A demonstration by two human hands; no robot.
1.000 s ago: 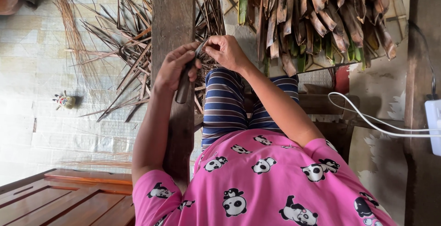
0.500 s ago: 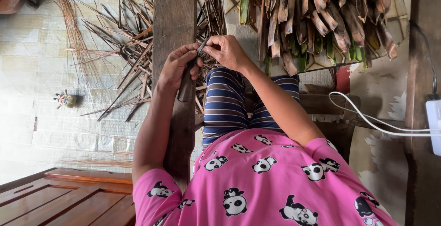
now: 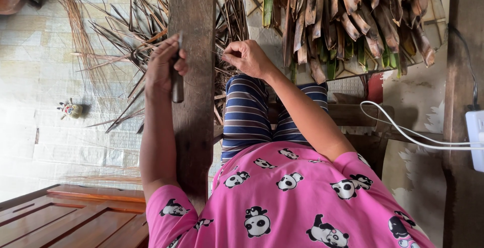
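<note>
Knife (image 3: pixel 177 84) with a dark handle sits upright in the left hand (image 3: pixel 165 69), whose fingers are curled tight around the grip, the short blade tip showing above the knuckles. That hand is held out to the left of a broad wooden post (image 3: pixel 191 21), well apart from the right hand (image 3: pixel 247 57). Right-hand fingers are pressed together, pinching a thin leaf midrib (image 3: pixel 218 51) whose end pokes leftward toward the post. Below the right hand lies a striped blue lap (image 3: pixel 247 112), and nearer the camera a pink panda-print shirt (image 3: pixel 287 197). Beyond both hands, dry palm-leaf strips (image 3: pixel 136 51) are scattered over the tiled floor (image 3: pixel 35 76). A bundle of brown and green leaf bases (image 3: pixel 348 21) hangs at the upper right. A white cable (image 3: pixel 403 134) runs to the right edge.
</note>
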